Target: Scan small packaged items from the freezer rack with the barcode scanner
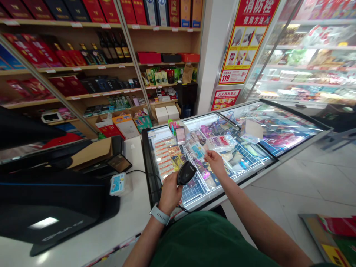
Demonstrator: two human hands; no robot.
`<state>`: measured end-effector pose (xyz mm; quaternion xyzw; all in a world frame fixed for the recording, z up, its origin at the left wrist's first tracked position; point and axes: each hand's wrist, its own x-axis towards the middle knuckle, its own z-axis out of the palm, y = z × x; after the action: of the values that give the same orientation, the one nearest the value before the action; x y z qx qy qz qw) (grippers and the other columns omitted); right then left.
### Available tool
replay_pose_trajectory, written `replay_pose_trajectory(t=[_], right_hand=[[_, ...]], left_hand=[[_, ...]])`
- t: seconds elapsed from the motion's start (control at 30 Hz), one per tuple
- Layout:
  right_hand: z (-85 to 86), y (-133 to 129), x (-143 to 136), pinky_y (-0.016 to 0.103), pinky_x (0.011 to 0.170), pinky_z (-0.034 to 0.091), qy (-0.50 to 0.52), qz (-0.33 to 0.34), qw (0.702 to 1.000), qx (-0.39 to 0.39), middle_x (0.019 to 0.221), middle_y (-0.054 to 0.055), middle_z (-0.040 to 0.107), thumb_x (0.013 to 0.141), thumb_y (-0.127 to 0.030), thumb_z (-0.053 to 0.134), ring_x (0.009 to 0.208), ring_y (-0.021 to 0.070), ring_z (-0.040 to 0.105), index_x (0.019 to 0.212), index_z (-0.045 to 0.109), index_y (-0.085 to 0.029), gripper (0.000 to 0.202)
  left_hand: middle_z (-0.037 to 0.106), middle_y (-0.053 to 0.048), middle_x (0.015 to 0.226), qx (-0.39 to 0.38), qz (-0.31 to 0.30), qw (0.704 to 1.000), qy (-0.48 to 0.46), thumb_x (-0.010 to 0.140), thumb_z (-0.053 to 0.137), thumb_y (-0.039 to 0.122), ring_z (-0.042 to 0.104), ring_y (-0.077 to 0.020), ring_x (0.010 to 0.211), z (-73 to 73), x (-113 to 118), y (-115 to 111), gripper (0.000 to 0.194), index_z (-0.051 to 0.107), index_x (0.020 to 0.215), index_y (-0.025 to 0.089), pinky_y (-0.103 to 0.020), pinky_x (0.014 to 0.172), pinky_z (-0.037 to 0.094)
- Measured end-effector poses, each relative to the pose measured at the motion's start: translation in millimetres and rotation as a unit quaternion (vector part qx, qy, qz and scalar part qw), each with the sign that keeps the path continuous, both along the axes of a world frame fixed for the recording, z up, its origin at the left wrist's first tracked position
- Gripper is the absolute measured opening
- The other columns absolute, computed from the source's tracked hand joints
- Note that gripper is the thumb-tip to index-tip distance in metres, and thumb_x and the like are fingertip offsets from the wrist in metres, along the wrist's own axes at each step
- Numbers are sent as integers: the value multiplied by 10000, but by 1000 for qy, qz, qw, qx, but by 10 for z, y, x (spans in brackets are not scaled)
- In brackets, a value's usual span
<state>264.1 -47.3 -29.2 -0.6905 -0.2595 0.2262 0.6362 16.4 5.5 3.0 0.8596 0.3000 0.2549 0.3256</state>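
Observation:
My left hand [169, 191], with a grey watch band at its wrist, is wrapped round a black barcode scanner [186, 173]. The scanner's head faces away from me, over the near end of a glass-topped chest freezer [241, 181]. Further right, the fingers of my right hand [215, 162] pinch the edge of a clear plastic pack with a blue label [197, 150]. This pack is just beyond the scanner, above the freezer glass. A similar blue-labelled plastic box [118, 184] sits on the white counter [136, 215] to my left.
A black checkout terminal [55, 211] fills the left side, beside an open cardboard box [91, 154]. The scanner's cable [141, 171] runs across the counter edge. On the freezer lie clear packs [219, 141] and a whitish package [251, 131]. Stocked shelves [97, 66] stand behind.

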Motion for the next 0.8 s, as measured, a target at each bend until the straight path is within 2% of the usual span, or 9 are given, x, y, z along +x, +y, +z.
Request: replay_pose_trajectory(t=[0.8], right_hand=[[-22,-47,42,339,697,569,8,5,1000,14,831,34,691,676,-422,678,693,172,668,960,622,-171,384]], left_hand=[[634,-111,1071,5,6,1000,22,719,498,39,580,-268,1065,-32,32,-45,487,529,1185,174,-428,917,440]])
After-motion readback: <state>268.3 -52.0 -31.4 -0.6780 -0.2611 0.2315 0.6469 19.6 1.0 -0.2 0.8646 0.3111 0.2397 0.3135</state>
